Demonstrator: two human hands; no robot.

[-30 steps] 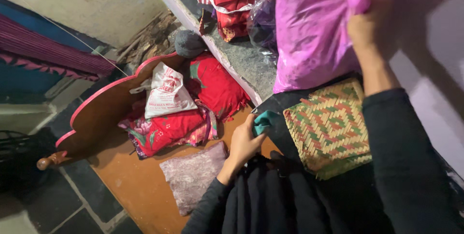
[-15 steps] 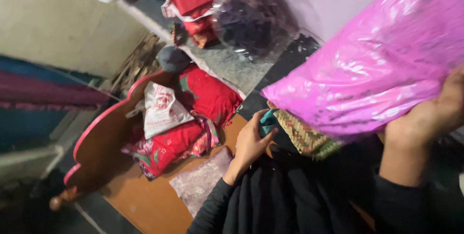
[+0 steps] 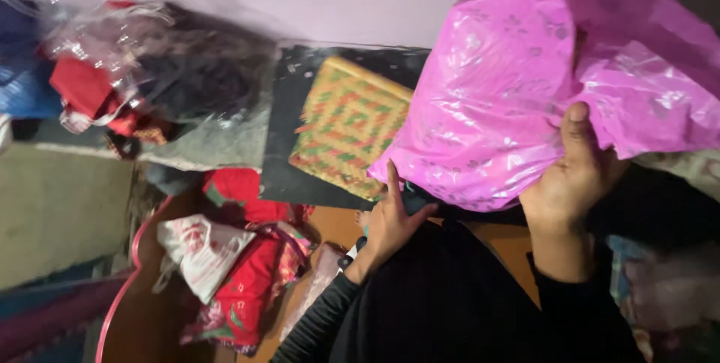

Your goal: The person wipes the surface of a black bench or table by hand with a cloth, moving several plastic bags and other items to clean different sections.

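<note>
While a bulging pink plastic bag fills the upper right of the view, it is gripped from below by the right hand, whose thumb is pressed up against the crinkled film and whose fingers are hidden behind it. The bag is held above the near edge of a dark surface, with its loose neck bunched toward the far right. At the bag's lower left edge the left hand is laid with fingers spread and pointing up, the fingertips touching the plastic; a scrap of teal cloth is seen just beside its thumb, but whether it is pinched cannot be told. Both forearms are covered by black sleeves.

Just left of the bag, a woven mat in yellow, green and red checks is laid flat on the dark surface, its right edge covered by the bag. Farther left, a clear plastic bag stuffed with dark and red clothing is set on a grey ledge. Nearer and lower left, a white printed bag is rested on red floral fabric, which is piled on a brown wooden board with a pink rim.
</note>
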